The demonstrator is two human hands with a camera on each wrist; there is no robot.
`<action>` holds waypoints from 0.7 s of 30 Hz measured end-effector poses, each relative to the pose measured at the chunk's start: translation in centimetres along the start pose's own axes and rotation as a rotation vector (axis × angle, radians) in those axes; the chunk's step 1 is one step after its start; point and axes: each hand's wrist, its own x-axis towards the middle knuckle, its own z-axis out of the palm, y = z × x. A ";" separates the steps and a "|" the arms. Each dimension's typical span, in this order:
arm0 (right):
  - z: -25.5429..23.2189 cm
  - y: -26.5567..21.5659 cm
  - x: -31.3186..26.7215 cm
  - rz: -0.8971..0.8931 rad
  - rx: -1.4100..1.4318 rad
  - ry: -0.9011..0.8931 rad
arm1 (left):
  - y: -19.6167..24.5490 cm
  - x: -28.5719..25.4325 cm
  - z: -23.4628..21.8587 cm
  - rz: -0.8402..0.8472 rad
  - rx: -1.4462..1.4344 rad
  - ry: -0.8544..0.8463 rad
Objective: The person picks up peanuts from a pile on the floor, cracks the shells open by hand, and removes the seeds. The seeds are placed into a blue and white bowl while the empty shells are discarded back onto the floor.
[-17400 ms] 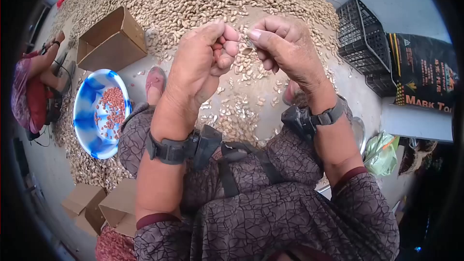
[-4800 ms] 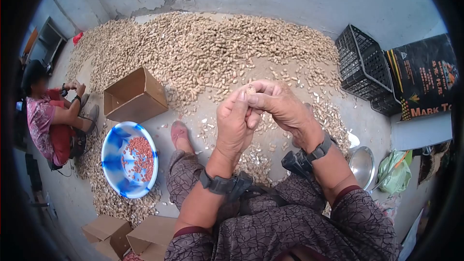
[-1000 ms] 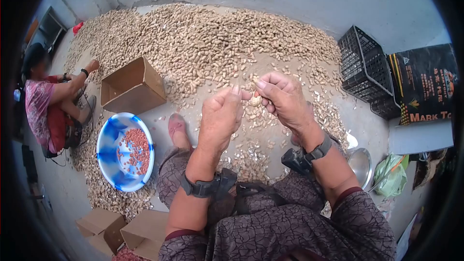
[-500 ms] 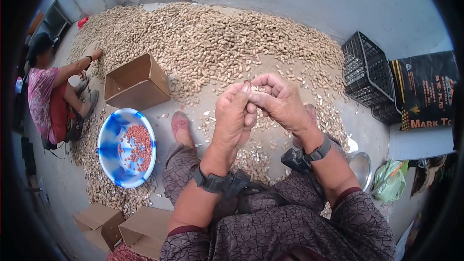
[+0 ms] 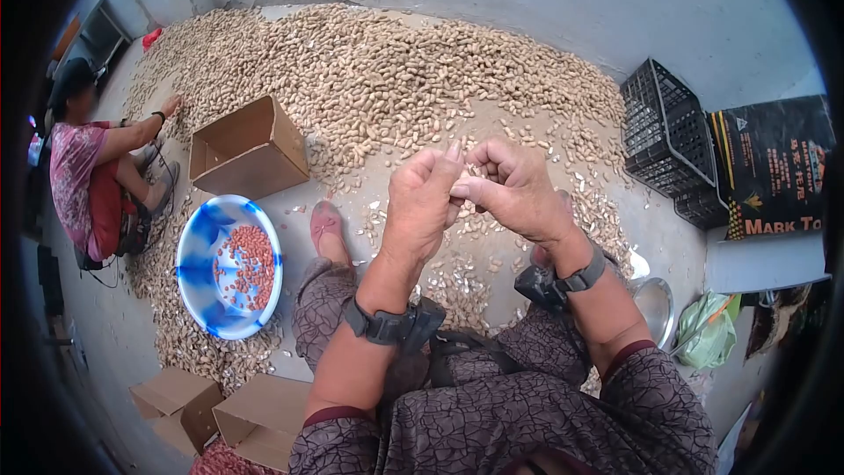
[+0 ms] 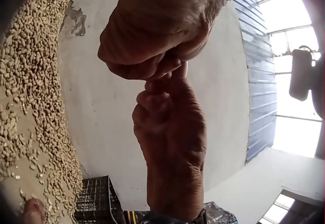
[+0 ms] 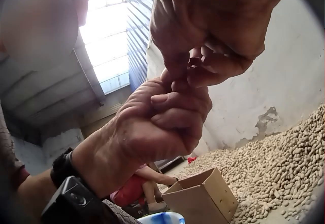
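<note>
In the head view my left hand (image 5: pixel 422 198) and right hand (image 5: pixel 523 198) meet fingertip to fingertip above the floor, between my knees. Both work on one peanut (image 5: pixel 469 172), of which only a pale bit of shell shows at the right fingertips. The right thumb and index finger pinch it. My left fingers are curled, with the thumb on top against the peanut. Both wrist views show the curled fingers of the left hand (image 7: pixel 165 117) and right hand (image 6: pixel 170 127) touching; the fingers hide most of the peanut.
A large heap of unshelled peanuts (image 5: pixel 352 70) lies along the wall. Left stand a cardboard box (image 5: pixel 251 154) and a blue-and-white basin (image 5: pixel 193 290) with red kernels (image 5: pixel 251 259). Another person (image 5: pixel 101 158) sits far left. Black crates (image 5: pixel 673 136) and a metal bowl (image 5: pixel 653 303) are right.
One second ago my hands were slightly apart, the split peanut with its red kernel in the right fingers. They have come together, and the kernel is now out of sight. The view shifted slightly.
</note>
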 end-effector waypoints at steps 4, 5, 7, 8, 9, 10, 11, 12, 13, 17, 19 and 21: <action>0.1 -0.4 -0.1 0.120 0.203 0.010 | -0.3 -0.2 0.2 0.071 -0.014 -0.027; 0.2 -0.4 -0.1 0.130 0.255 0.015 | -0.4 -0.2 0.3 0.068 -0.015 -0.025; 0.3 -0.8 -0.2 0.143 0.287 0.020 | -0.9 -0.1 0.3 0.143 -0.036 -0.037; 0.3 -1.0 -0.3 0.154 0.319 0.025 | -1.1 -0.1 0.3 0.141 -0.037 -0.035; 0.3 -1.0 -0.3 0.155 0.320 0.024 | -1.2 -0.1 0.2 0.158 -0.036 -0.032; 0.4 -1.0 -0.3 0.143 0.316 0.031 | -1.3 -0.1 0.3 0.174 -0.036 -0.029; 0.4 -1.0 -0.4 0.131 0.312 0.038 | -1.4 -0.1 0.3 0.173 -0.037 -0.028; 0.4 -0.9 -0.5 0.134 0.312 0.037 | -1.5 -0.2 0.4 0.181 -0.057 -0.040; 0.5 -0.9 -0.5 0.139 0.358 0.043 | -1.6 -0.2 0.4 0.189 -0.077 -0.052; -0.1 -1.0 -0.5 0.232 0.495 0.039 | -1.8 -0.5 0.7 0.153 -0.216 -0.031; 0.2 -1.0 -0.6 0.231 0.516 0.049 | -1.7 -0.5 0.7 0.129 -0.276 -0.041; 0.2 -0.9 -0.4 0.228 0.537 0.058 | -1.3 -0.7 0.7 0.095 -0.310 -0.058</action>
